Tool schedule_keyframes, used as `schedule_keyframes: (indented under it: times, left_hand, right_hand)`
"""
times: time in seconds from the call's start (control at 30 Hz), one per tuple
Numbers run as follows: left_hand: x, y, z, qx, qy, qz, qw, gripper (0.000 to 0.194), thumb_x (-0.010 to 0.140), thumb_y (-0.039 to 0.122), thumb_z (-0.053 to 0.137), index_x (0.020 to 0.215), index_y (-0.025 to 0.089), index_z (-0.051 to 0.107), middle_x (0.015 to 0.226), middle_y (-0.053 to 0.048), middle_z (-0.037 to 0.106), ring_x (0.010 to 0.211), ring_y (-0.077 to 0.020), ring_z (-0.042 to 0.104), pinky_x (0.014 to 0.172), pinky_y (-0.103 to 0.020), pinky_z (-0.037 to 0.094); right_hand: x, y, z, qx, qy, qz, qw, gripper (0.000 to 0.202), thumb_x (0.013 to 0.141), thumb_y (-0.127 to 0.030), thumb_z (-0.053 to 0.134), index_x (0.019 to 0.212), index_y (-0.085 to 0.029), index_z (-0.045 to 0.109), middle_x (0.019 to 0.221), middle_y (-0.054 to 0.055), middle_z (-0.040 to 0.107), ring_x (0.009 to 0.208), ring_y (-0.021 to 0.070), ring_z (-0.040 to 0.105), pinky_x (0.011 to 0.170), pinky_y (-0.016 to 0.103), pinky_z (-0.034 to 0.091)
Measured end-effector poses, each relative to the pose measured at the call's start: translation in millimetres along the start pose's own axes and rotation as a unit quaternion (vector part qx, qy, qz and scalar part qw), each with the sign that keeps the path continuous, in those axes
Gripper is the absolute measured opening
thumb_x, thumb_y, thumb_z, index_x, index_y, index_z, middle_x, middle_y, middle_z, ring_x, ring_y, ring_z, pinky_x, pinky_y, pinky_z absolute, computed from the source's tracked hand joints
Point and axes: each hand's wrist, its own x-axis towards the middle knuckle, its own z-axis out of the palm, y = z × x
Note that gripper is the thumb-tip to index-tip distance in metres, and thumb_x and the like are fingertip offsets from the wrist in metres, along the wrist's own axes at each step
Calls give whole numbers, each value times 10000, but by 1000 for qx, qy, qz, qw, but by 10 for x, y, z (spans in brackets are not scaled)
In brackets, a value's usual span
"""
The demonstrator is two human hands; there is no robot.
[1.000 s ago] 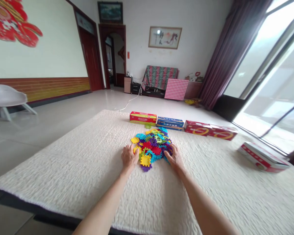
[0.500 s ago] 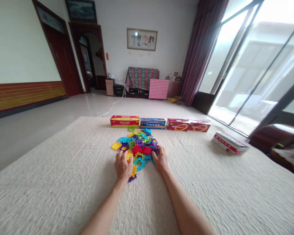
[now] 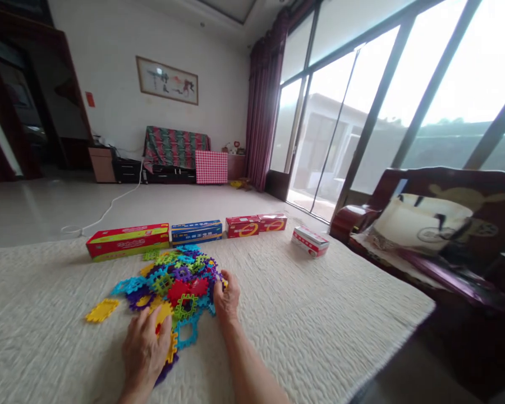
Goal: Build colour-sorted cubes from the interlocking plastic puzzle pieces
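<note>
Head view: my left hand (image 3: 145, 348) bends over the pile of plastic pieces (image 3: 180, 293) on my side of the blue box (image 3: 197, 232), thumb standing off from the fingers, a yellow piece (image 3: 163, 312) showing beneath; I can't tell whether I grip it or merely rest on it. My right hand (image 3: 227, 294) cups the pile's edge, slightly right of the blue box, thumb and fingertips parted around small bits, and whether they pinch any I can't tell either. Between my hands the pile lies in front of the blue box, loose and overlapping, so a careless lift could hook the notched edges together and drag neighbours along. A purple piece (image 3: 166, 370) sits farthest from the blue box, beside my left hand, where my wrist might trap or bend it. Pressing away from me could ride the top pieces up against the blue box, or nudge the red-and-green box (image 3: 128, 241) to its left, with a green piece (image 3: 151, 253) just before it. Out to the near left of the blue box, a lone yellow plate (image 3: 102, 310) could easily be missed, and the quilted cover's (image 3: 311, 303) ridges might snag anything I slide.
</note>
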Motion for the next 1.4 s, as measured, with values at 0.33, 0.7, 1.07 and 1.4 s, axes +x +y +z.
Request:
schedule_keyframes:
  times: [0.33, 0.7, 1.07, 1.4]
  left_hand:
    - [115, 186, -184, -48, -27, 9, 998, 315, 874, 357, 450, 1035, 175, 651, 1147, -129, 625, 1105, -263, 563, 955, -408, 460]
    - [928, -997, -450, 79, -73, -245, 963, 437, 886, 372, 377, 1152, 119, 617, 1218, -159, 613, 1158, -275, 537, 990, -383, 400]
    - [1125, -744, -89, 3, -168, -221, 961, 373, 907, 365, 404, 1137, 194, 642, 1189, -80, 662, 1104, -182, 598, 937, -259, 425]
    - [1103, -485, -36, -22, -147, -163, 975, 378, 924, 359, 354, 1043, 201, 676, 1108, -74, 690, 1041, -183, 624, 912, -268, 451]
  right_hand:
    - [145, -16, -86, -31, -17, 15, 999, 350, 756, -349, 450, 1003, -202, 651, 949, 47, 697, 852, 183, 629, 804, 284, 468]
    - [187, -67, -118, 0, -4, 110, 994, 489, 704, -459, 474, 1031, -154, 672, 982, 99, 702, 829, 222, 642, 805, 319, 457]
    - [356, 7, -234, 82, 88, 171, 978, 503, 650, -452, 488, 989, -126, 667, 1029, 133, 688, 966, 265, 629, 896, 352, 442]
    - [294, -74, -205, -5, 5, 126, 992, 538, 661, -484, 488, 1019, -137, 690, 920, 101, 711, 647, 191, 606, 673, 304, 446]
